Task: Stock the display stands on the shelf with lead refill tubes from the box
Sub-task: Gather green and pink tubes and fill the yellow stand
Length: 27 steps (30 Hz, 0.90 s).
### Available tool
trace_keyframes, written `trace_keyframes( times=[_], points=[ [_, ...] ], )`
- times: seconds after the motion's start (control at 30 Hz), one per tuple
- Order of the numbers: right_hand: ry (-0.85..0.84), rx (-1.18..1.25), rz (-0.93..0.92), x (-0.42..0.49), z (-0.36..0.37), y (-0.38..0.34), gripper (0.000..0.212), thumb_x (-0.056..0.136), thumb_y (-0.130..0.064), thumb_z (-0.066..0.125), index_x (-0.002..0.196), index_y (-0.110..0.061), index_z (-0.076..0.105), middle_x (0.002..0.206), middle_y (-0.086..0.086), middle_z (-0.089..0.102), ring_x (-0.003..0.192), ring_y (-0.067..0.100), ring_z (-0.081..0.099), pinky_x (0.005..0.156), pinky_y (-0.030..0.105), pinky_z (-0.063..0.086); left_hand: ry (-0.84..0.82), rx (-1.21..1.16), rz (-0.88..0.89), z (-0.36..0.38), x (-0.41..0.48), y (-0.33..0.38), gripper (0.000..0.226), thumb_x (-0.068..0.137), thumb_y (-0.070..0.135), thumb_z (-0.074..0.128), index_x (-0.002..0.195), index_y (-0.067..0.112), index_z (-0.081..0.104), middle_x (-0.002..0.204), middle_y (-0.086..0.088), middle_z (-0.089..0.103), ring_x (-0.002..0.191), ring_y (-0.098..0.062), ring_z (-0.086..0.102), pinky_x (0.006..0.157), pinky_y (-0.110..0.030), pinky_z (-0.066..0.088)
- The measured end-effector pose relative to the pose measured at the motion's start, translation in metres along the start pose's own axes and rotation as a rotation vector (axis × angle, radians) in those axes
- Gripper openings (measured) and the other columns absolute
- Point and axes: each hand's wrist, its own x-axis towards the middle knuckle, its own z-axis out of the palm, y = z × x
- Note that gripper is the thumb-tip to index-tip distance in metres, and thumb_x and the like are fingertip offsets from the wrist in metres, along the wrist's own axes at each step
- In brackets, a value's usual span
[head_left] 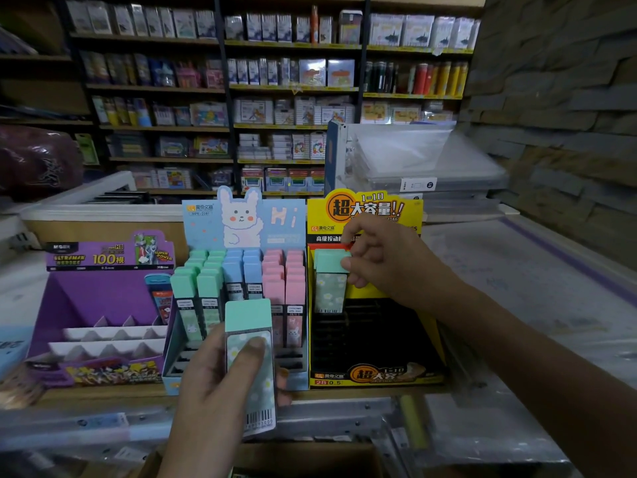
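Seating step: the right hand (386, 263) pinches a mint-capped flowered plastic refill tube (330, 288) at the back of the yellow cardboard display stand (372, 208), while the left hand (210, 391) grips a second tube (249, 319), probably due beside it

left grip (212, 388): curled, holding | right grip (386, 262): pinching, arm outstretched

We count three display stands across middle of frame: purple stand (100, 294), blue stand (241, 219), yellow stand (372, 339). Two hands: left hand (206, 391), right hand (382, 257). Two flowered tubes, one per hand: lower tube (250, 326), upper tube (329, 288). In blue stand we count six columns: two mint columns (196, 284), two blue columns (243, 274), two pink columns (284, 281); tubes per column unclear. In purple stand, one lone tube (160, 294).
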Motion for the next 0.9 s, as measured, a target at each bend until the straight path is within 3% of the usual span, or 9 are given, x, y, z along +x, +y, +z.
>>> trace_keyframes(
  times=[0.07, 0.17, 0.3, 0.4, 0.53, 0.63, 0.77, 0.83, 0.9],
  points=[
    [0.002, -0.038, -0.005, -0.002, 0.002, 0.0, 0.014, 0.091, -0.006, 0.069, 0.094, -0.018, 0.063, 0.075, 0.005, 0.068, 0.066, 0.013, 0.074, 0.067, 0.046, 0.063, -0.014, -0.005, 0.005, -0.001, 0.001, -0.001, 0.02, 0.095, 0.007, 0.057, 0.098, 0.017, 0.074, 0.068, -0.015, 0.071, 0.052, -0.024, 0.069, 0.045, -0.025, 0.055],
    [0.013, -0.11, 0.0, -0.003, 0.002, 0.0, 0.011, 0.092, -0.009, 0.069, 0.099, -0.017, 0.072, 0.077, -0.001, 0.071, 0.068, 0.01, 0.072, 0.072, 0.042, 0.062, -0.04, 0.015, 0.036, -0.001, 0.001, -0.002, 0.024, 0.096, 0.005, 0.057, 0.098, 0.022, 0.074, 0.072, -0.019, 0.072, 0.056, -0.032, 0.071, 0.049, -0.029, 0.057],
    [0.017, -0.207, -0.015, -0.004, -0.002, -0.004, 0.018, 0.091, -0.011, 0.069, 0.107, -0.017, 0.075, 0.076, -0.005, 0.072, 0.068, 0.004, 0.067, 0.075, 0.033, 0.06, -0.063, 0.062, 0.106, -0.001, 0.002, 0.001, 0.026, 0.092, 0.007, 0.062, 0.094, 0.03, 0.073, 0.086, -0.008, 0.078, 0.069, -0.02, 0.076, 0.056, -0.02, 0.057],
    [0.001, -0.212, -0.005, -0.006, -0.003, -0.005, 0.022, 0.092, -0.01, 0.068, 0.112, -0.018, 0.074, 0.079, -0.005, 0.072, 0.07, 0.003, 0.068, 0.075, 0.029, 0.061, -0.085, 0.115, 0.168, 0.002, 0.003, 0.007, 0.019, 0.08, 0.022, 0.067, 0.095, 0.033, 0.072, 0.09, -0.003, 0.079, 0.072, -0.01, 0.075, 0.059, -0.015, 0.055],
    [-0.025, -0.221, 0.006, -0.011, -0.006, -0.008, 0.027, 0.091, -0.013, 0.07, 0.115, -0.022, 0.072, 0.083, -0.009, 0.069, 0.075, 0.004, 0.064, 0.071, 0.014, 0.053, -0.179, 0.144, 0.268, 0.012, 0.006, 0.023, 0.017, 0.083, 0.023, 0.072, 0.098, 0.031, 0.07, 0.086, 0.001, 0.079, 0.07, -0.006, 0.072, 0.061, -0.014, 0.054],
    [0.043, -0.191, 0.0, -0.026, -0.019, -0.013, 0.021, 0.087, -0.014, 0.075, 0.106, -0.025, 0.074, 0.085, -0.007, 0.07, 0.079, 0.006, 0.064, 0.069, 0.013, 0.05, -0.24, 0.193, 0.339, 0.023, 0.015, 0.038, 0.017, 0.087, 0.021, 0.075, 0.099, 0.028, 0.066, 0.079, 0.004, 0.077, 0.061, -0.003, 0.061, 0.055, -0.017, 0.051],
    [0.191, -0.192, -0.031, -0.063, -0.055, -0.012, 0.008, 0.084, -0.015, 0.077, 0.086, -0.022, 0.075, 0.078, -0.009, 0.071, 0.075, 0.007, 0.065, 0.065, 0.013, 0.048, -0.334, 0.189, 0.381, 0.039, 0.038, 0.056, 0.018, 0.091, 0.008, 0.072, 0.103, 0.018, 0.064, 0.094, -0.001, 0.079, 0.079, -0.006, 0.072, 0.064, -0.017, 0.056],
    [0.253, -0.267, -0.036, -0.085, -0.071, -0.004, 0.008, 0.083, -0.016, 0.076, 0.082, -0.023, 0.073, 0.075, -0.009, 0.069, 0.074, 0.007, 0.064, 0.064, 0.01, 0.045, -0.381, 0.224, 0.396, 0.046, 0.052, 0.064, 0.02, 0.09, 0.008, 0.073, 0.105, 0.017, 0.063, 0.101, 0.002, 0.079, 0.091, -0.012, 0.075, 0.071, -0.024, 0.059],
    [0.318, -0.362, -0.032, -0.106, -0.084, 0.008, 0.008, 0.086, -0.018, 0.073, 0.081, -0.025, 0.07, 0.074, -0.009, 0.067, 0.077, 0.005, 0.062, 0.064, 0.007, 0.042, -0.4, 0.299, 0.406, 0.053, 0.064, 0.068, 0.022, 0.085, 0.015, 0.076, 0.102, 0.022, 0.065, 0.103, 0.001, 0.077, 0.097, -0.024, 0.073, 0.082, -0.046, 0.061]
  ],
)
